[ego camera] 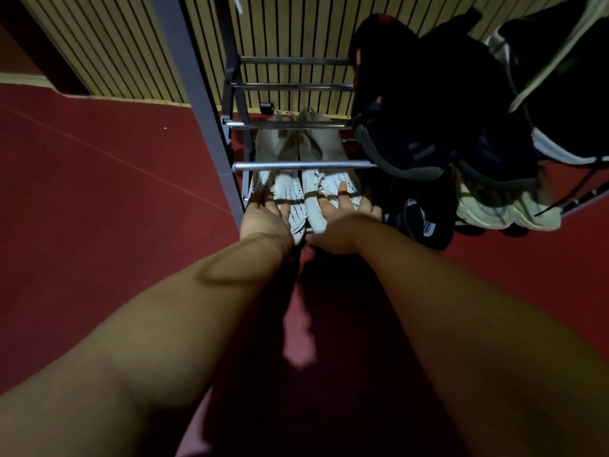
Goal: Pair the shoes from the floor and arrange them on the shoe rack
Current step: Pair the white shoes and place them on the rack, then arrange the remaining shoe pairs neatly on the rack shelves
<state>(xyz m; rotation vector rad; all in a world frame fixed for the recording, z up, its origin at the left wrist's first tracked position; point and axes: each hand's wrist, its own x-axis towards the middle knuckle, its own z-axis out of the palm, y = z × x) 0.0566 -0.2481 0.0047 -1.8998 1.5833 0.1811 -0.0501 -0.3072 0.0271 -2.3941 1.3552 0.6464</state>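
Pushing the white pair point(290, 189) side by side onto a low shelf of the rack point(303, 165) with left hand point(267, 216) and right hand point(342, 222) laid flat, fingers straight, one per shoe; next probably calls for lifting away without nudging them askew

No text, brand or number is legible. Dark marks on the white shoes point(329, 188) at the shoe rack's point(304, 165) left end and a pale patch on a black shoe point(425, 225) are too blurred.
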